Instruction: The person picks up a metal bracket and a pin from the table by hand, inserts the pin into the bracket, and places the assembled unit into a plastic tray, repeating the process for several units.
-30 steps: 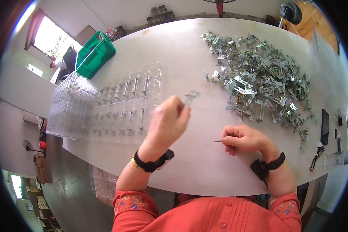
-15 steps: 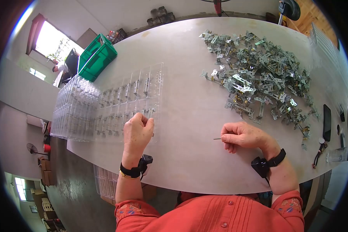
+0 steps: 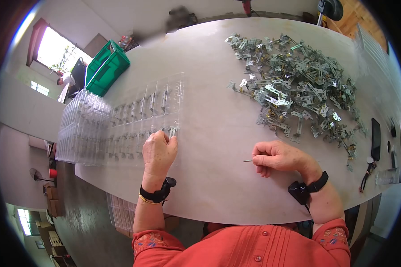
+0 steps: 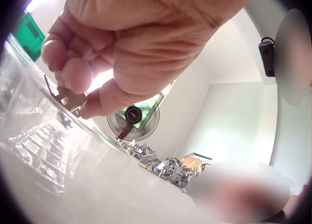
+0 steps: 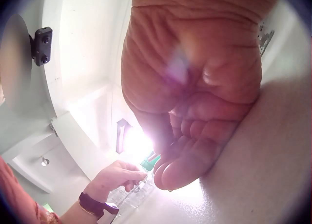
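Observation:
My left hand point(image 3: 158, 150) pinches a small metal bracket point(image 3: 173, 131) between thumb and fingertips, over the near right corner of a clear plastic tray point(image 3: 179, 102). In the left wrist view the bracket point(image 4: 71, 101) is right at the tray's edge. Two rows of similar metal parts lie in the tray's compartments. My right hand point(image 3: 280, 156) rests on the table to the right, fingers curled, holding a thin metal rod point(image 3: 247, 160) between thumb and forefinger; its tip sticks out to the left. In the right wrist view the curled fingers hide most of the rod.
A big heap of metal brackets point(image 3: 298, 80) covers the table's right side. Stacked clear trays point(image 3: 82, 129) stand at the left, beside a green crate point(image 3: 107, 66). A phone point(image 3: 375, 139) and a clear cup point(image 3: 386, 176) lie near the right edge.
My left hand has moved left and down from mid-table to the tray with the bracket, then stayed there while the bracket shifted slightly. The right hand has stayed in place with the rod.

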Action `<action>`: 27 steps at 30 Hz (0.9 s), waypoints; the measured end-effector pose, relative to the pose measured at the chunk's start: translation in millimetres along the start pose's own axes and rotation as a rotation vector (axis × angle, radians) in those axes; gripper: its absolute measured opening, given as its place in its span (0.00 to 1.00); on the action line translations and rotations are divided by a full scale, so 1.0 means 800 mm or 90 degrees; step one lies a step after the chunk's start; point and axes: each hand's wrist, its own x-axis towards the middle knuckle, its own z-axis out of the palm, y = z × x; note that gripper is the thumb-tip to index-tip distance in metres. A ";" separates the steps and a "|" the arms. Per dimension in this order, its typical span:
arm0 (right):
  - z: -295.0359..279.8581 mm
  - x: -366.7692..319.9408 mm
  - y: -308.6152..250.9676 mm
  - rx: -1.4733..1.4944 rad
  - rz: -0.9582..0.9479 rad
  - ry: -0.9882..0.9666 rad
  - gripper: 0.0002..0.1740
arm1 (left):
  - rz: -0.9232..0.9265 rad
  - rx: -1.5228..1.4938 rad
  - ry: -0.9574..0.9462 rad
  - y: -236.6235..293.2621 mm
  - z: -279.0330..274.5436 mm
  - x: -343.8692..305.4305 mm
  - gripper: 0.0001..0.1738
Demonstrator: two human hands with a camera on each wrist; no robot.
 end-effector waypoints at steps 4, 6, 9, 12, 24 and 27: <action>0.001 -0.001 -0.001 -0.002 -0.001 0.003 0.12 | -0.014 0.019 -0.023 0.004 -0.001 0.002 0.17; 0.002 -0.001 -0.002 -0.006 -0.001 0.003 0.12 | -0.023 0.022 -0.038 0.005 0.000 0.003 0.17; 0.002 -0.002 -0.004 -0.014 0.000 0.003 0.12 | -0.015 0.057 -0.047 0.003 0.001 0.004 0.17; 0.002 -0.002 -0.006 -0.020 0.003 0.001 0.13 | -0.016 0.073 -0.061 0.004 -0.002 0.003 0.18; -0.001 -0.002 0.004 -0.016 -0.015 -0.020 0.12 | 0.147 -0.087 -0.091 0.111 -0.037 -0.010 0.14; -0.003 -0.003 0.007 -0.012 -0.032 -0.040 0.11 | 0.268 -0.193 -0.153 0.159 -0.039 -0.015 0.12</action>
